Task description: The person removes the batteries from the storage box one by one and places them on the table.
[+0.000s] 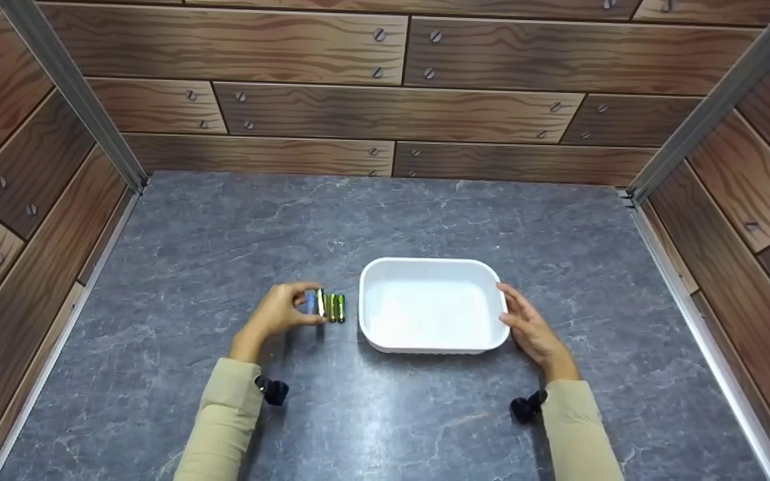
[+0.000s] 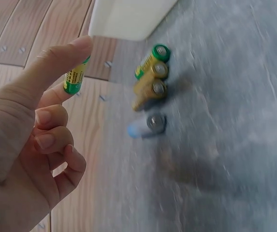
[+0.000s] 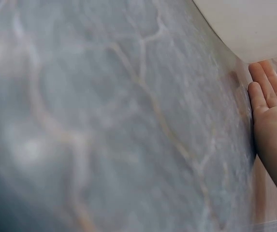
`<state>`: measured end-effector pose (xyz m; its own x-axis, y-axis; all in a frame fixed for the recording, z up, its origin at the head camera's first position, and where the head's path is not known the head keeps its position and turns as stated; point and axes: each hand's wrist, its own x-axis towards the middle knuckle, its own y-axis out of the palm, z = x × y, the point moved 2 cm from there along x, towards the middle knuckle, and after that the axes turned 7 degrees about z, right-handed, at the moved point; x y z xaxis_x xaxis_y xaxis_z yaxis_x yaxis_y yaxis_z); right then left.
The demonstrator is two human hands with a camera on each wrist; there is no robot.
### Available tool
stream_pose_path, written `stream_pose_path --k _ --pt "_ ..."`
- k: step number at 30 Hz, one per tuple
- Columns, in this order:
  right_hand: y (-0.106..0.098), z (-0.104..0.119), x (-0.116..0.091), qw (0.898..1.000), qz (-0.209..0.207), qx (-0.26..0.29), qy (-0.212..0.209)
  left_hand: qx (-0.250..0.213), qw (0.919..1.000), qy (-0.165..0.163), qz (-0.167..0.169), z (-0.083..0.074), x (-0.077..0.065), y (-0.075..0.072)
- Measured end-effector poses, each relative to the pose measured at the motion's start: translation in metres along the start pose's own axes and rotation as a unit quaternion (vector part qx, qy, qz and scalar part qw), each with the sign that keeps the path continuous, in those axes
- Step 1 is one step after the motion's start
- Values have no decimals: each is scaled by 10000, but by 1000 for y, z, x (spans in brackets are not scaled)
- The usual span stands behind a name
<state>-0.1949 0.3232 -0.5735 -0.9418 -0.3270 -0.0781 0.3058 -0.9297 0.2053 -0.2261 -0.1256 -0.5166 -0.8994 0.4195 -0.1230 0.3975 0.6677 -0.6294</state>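
Observation:
My left hand [image 1: 278,310] pinches a green and yellow battery [image 2: 74,79] between thumb and index finger, above the tabletop. Under and beside it several batteries stand in a loose row: a green and yellow one [image 2: 151,61], two gold ones, and a blue and grey one [image 2: 145,125] a little apart. Just right of the row sits a white rectangular tub [image 1: 432,259] with rounded corners. Against the tub's right side rests my right hand [image 1: 533,333], its fingers fairly straight and touching the wall near the rim.
The grey marbled tabletop [image 1: 258,227] carries all of this. Wood-patterned panels [image 1: 305,110] enclose the back and both sides, with metal posts at the back corners. A small black camera [image 1: 275,391] is worn at each wrist.

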Motion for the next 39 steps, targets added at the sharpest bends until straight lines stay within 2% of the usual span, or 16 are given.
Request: stream_pose_path --k 6,17,21,25,29,39 --pt "0 0 -1 10000 42 -74 30 52 9999 89 77 14 -4 -2" --pt "1 -1 -3 10000 -40 27 63 162 9994 -175 259 26 -6 -5" --pt "0 0 -3 10000 -10 28 39 475 9976 -431 275 30 -6 -7" --pt "0 0 -3 9999 -96 -1 62 977 9922 -722 264 34 -7 -8" --pt "0 0 -3 10000 -66 11 60 1333 9873 -819 283 38 -6 -8" --pt "4 -1 -3 10000 47 40 72 1417 9857 -838 348 41 -7 -10"
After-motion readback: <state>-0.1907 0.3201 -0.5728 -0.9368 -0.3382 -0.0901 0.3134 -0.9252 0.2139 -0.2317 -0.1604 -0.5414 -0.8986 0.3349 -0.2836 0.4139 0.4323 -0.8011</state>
